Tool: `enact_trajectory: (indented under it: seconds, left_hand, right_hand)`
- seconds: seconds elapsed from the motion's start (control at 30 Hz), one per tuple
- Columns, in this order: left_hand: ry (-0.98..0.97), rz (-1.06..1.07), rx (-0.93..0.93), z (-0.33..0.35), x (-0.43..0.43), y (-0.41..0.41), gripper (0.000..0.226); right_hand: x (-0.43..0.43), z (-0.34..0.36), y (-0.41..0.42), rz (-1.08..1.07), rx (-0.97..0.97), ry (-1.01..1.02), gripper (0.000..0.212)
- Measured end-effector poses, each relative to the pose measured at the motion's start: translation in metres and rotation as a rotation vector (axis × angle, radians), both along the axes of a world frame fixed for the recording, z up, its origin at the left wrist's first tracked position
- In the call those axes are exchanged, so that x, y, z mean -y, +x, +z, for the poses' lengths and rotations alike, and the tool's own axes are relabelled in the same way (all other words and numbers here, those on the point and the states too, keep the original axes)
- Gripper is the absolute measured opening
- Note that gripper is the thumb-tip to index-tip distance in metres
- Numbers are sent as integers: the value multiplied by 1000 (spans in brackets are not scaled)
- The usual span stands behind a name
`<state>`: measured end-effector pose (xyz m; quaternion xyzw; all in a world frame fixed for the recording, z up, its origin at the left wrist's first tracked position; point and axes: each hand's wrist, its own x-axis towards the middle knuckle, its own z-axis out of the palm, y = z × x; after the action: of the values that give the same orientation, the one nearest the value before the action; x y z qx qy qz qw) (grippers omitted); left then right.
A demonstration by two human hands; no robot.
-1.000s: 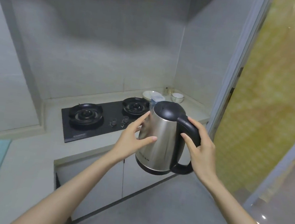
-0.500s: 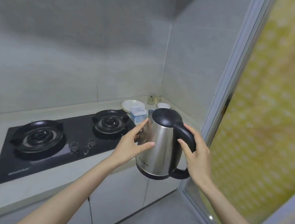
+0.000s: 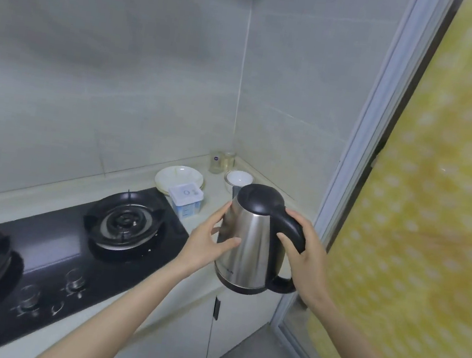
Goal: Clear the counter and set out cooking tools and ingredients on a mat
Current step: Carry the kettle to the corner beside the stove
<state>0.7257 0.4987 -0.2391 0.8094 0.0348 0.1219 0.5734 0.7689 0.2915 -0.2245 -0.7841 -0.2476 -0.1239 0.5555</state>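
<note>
a person holds a stainless steel electric kettle (image 3: 253, 242) between both hands above the front edge of a pale kitchen counter (image 3: 217, 197), right of the black gas hob (image 3: 61, 248) and just beside the sliding door's frame (image 3: 344, 194). the right hand (image 3: 308, 259) wraps its fingers around the top of the kettle's black handle, thumb reaching toward the steel body, while the left hand (image 3: 206, 243) lies flat against the opposite side with fingers straight and spread, steadying rather than gripping. the kettle sits close to upright, its black lid on, its base clear of the counter surface. behind it, in the counter's corner, stand a stack of white plates (image 3: 179, 175), a small blue-and-white box (image 3: 185, 199) just in front of the plates, a white bowl (image 3: 239, 177) and two glass jars (image 3: 222, 161) against the tiled wall. a yellow dotted covering (image 3: 437, 207) fills the door panel at right, and white cabinet doors (image 3: 176, 337) run below the counter.
</note>
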Motion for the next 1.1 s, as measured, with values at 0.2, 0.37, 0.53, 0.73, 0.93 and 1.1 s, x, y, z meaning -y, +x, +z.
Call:
enact_trajectory:
  seconds: [0.2,0.37,0.53,0.73,0.93,1.1]
  left_hand:
    - [-11,-44,-5,-24,-24,105,79]
    - [-8,-51,-64,-39,-41,178,79]
    - [-32,-67,-136,-50,-51,236,81]
    - [-113,-81,-207,-63,-53,290,80]
    - [-140,-68,-245,-74,-49,324,80]
    - [-159,-33,-254,-81,-41,346,82]
  right_hand:
    - [-25,-21,98,-33,-32,-37,44]
    - [-42,-35,168,-43,-54,-60,45]
    - [-53,-52,223,-70,-46,-107,47]
    - [-57,-74,281,-71,-54,-149,52]
    - [-53,-88,323,-17,-99,-201,49]
    - [-50,-94,353,20,-118,-237,47]
